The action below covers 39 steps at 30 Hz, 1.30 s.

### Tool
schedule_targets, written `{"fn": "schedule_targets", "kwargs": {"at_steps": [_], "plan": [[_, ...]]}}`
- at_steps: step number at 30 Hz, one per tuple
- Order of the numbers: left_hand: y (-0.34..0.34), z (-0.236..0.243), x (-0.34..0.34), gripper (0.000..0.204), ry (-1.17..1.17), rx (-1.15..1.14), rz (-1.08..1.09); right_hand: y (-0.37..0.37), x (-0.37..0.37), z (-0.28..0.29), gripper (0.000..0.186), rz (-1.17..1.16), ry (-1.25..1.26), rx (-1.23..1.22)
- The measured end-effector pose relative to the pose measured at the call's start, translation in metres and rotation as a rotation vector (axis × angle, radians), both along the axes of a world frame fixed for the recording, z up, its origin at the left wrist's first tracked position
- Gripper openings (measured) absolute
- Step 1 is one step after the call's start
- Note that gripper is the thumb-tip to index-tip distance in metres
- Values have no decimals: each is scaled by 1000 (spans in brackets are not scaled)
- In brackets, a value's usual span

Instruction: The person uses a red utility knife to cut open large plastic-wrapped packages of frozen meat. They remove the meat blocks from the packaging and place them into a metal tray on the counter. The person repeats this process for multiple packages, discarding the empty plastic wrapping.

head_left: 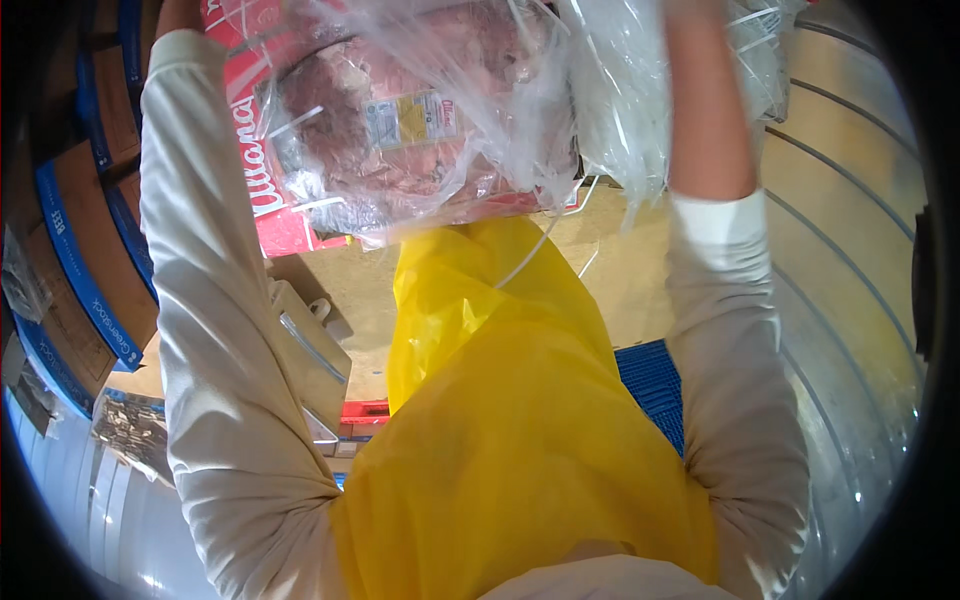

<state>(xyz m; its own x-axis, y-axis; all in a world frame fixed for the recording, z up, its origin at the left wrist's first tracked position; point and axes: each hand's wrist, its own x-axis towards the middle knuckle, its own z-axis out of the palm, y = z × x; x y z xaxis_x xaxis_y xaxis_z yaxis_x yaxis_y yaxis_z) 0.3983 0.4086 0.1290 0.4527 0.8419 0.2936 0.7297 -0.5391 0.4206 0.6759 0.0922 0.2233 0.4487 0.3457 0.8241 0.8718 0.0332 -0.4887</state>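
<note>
A large pack of raw meat [430,165] lies in front of me, wrapped in clear plastic film with a label on top. Beneath and to its left shows a red carton [283,228] with white script. Loose clear plastic [625,95] and white straps [590,190] hang at its right. My left hand [180,14] is by the carton's far left corner, with little more than the wrist in the picture. Over the loose plastic reaches my right hand [697,12], smeared by motion and cut off by the top edge. The fingers of both are hidden from view.
Brown and blue cartons [85,260] are stacked at the left. A white container [308,345] stands on the tan floor [345,275] near my left forearm. A blue ribbed mat [652,385] lies right of my yellow apron [520,430]. A pale, curved, ribbed surface [850,270] rises at the right.
</note>
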Motion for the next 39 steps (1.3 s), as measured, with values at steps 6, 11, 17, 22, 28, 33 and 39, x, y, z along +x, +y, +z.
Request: {"fn": "schedule_targets", "kwargs": {"at_steps": [6, 11, 17, 22, 28, 33, 39], "plan": [[-29, -7, -85, 21, -526, 306, 120, -103, -207, -206, 23, 879, 609, -683], [-183, -27, -121, 22, -836, -438, 216, -104, -80, -314, 33, 636, 656, -1017], [-366, -87, -103, 37, -266, -963, -7, -17, 151, -231, 38, 650, -221, -1229], [-369, -107, -36, 22, 144, -647, -374, 53, 139, -130, 22, 368, 647, -784], [-313, -166, 53, 18, 33, -81, -422, -28, 54, -68, 24, 265, 678, -405], [-289, -182, 139, 31, 350, -149, -601, -140, -53, -61, 16, 66, 738, -136], [-297, -179, 75, 32, 351, -4, -690, -216, -149, -116, 13, 107, 1082, -268]]}}
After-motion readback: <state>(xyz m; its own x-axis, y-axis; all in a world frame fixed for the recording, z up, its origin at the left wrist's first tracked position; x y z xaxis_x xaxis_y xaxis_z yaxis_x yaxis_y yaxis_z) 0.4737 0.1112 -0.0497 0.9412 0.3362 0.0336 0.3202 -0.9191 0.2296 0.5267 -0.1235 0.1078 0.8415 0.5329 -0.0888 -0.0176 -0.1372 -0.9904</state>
